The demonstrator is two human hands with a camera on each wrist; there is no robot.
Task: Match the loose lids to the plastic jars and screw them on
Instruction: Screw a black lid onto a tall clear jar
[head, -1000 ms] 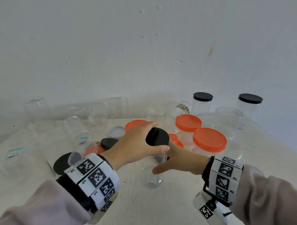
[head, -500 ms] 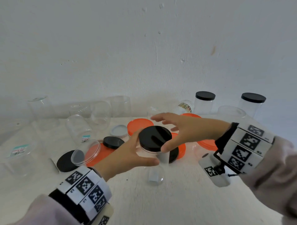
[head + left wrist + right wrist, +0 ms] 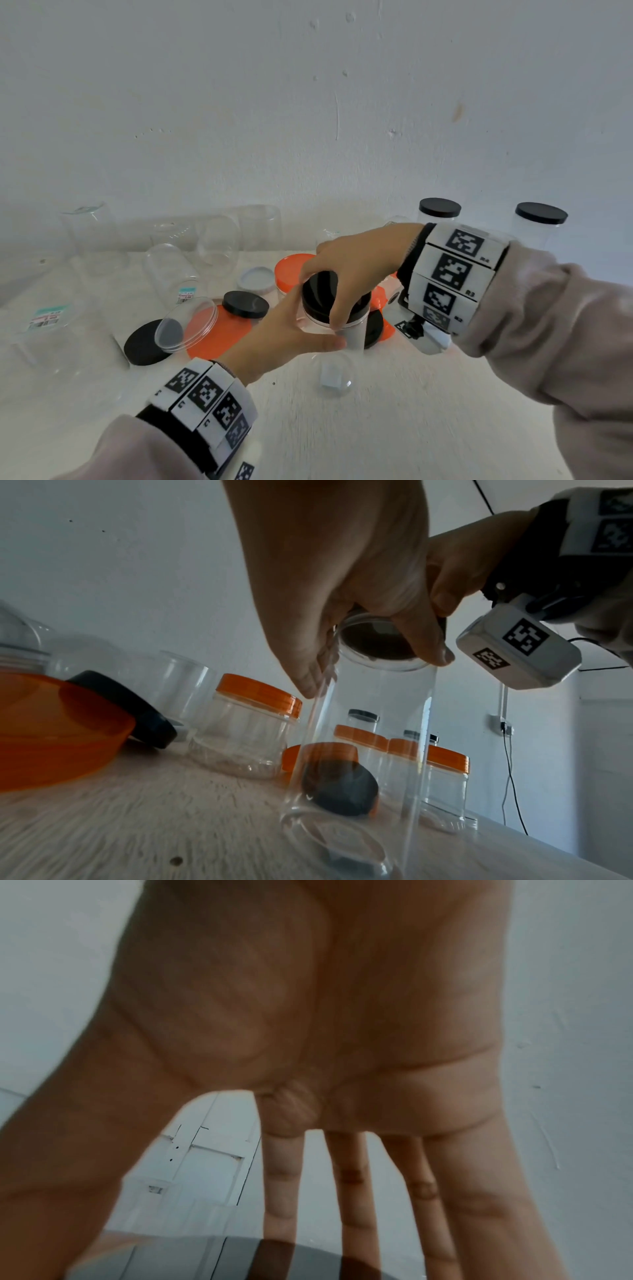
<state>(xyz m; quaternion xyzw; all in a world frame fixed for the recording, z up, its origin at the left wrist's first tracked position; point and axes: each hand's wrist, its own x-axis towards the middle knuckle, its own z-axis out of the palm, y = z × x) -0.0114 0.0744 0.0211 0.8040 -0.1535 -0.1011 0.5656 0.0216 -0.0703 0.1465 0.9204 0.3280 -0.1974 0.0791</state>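
On the bench (image 3: 376,428), left hand (image 3: 284,337) grips a jar (image 3: 352,334), right hand (image 3: 349,270) grasps its black lid (image 3: 320,291); several jars capped, many lids loose.

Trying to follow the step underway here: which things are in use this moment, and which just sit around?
In use:
black lid
tall clear jar
left hand
right hand

Lying about:
orange-lidded jars
black-lidded jars
flat black lid

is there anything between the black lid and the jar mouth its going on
Nothing visible. The black lid already sits on the mouth of the clear jar, right hand gripping it from above, left hand holding the jar just below. Whether it sits square on the threads can't be told.
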